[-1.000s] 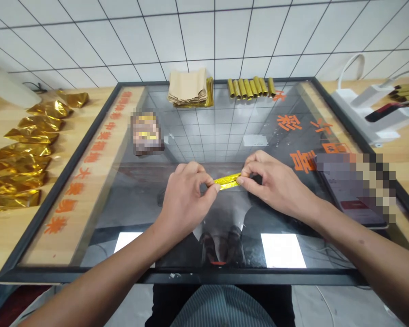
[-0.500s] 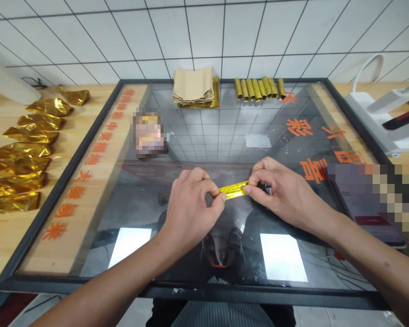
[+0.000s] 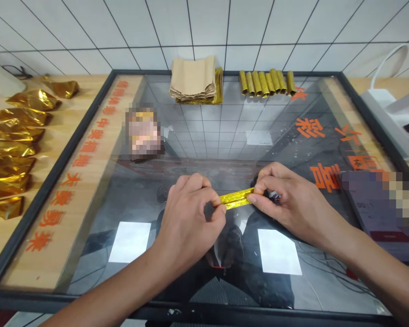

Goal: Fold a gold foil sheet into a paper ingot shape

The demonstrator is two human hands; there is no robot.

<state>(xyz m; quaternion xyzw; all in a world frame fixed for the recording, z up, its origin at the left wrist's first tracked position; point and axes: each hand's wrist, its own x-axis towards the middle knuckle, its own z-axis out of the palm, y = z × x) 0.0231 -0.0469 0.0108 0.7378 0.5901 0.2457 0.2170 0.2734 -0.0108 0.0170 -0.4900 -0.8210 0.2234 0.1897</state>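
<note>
A narrow folded strip of gold foil paper (image 3: 236,198) is stretched between my two hands, above the glass tabletop (image 3: 204,165). My left hand (image 3: 194,213) pinches its left end between thumb and forefinger. At the other end, the thumb and forefinger of my right hand (image 3: 282,193) close on the strip. A lengthwise crease or gap runs along the foil between the fingertips. Both ends are hidden under my fingers.
Several rolled gold tubes (image 3: 266,83) and a stack of brown paper (image 3: 193,79) lie at the back. Crumpled gold foil pieces (image 3: 12,168) line the left. A blurred box (image 3: 145,134) stands left of centre. A phone (image 3: 383,213) and white power strip (image 3: 390,118) are at right.
The view has shifted slightly closer and tilted down. Both hands keep their pinch on the gold strip, with slightly more of it showing between them.
</note>
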